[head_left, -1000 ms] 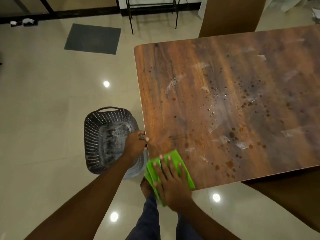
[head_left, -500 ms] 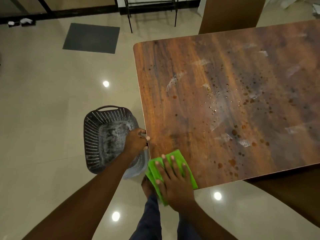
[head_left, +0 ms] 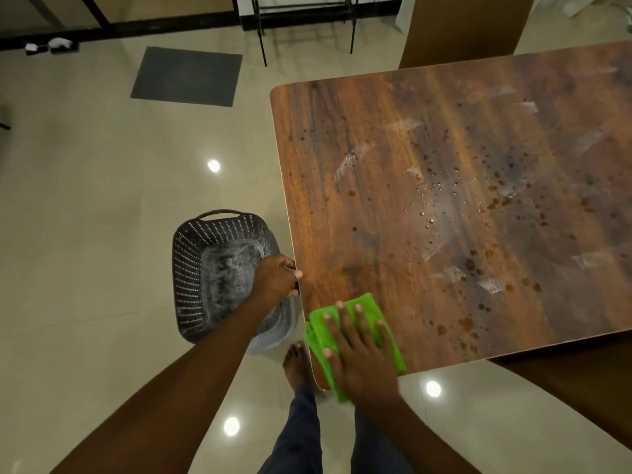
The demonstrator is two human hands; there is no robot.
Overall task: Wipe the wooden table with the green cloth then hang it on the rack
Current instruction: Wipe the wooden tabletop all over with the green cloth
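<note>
The right hand (head_left: 362, 357) lies flat on the green cloth (head_left: 367, 304), fingers straight and spread, pressing it to the table's (head_left: 444, 159) near left corner, by the edge. Brown drops dot the wood further right. The left hand (head_left: 276, 278) curls round the rim of the basket (head_left: 201, 268), just beside the table

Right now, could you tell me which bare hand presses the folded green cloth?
The right hand, fingers spread flat on the green cloth on the brown wooden table; the left hand grips the dark perforated basket.
</note>
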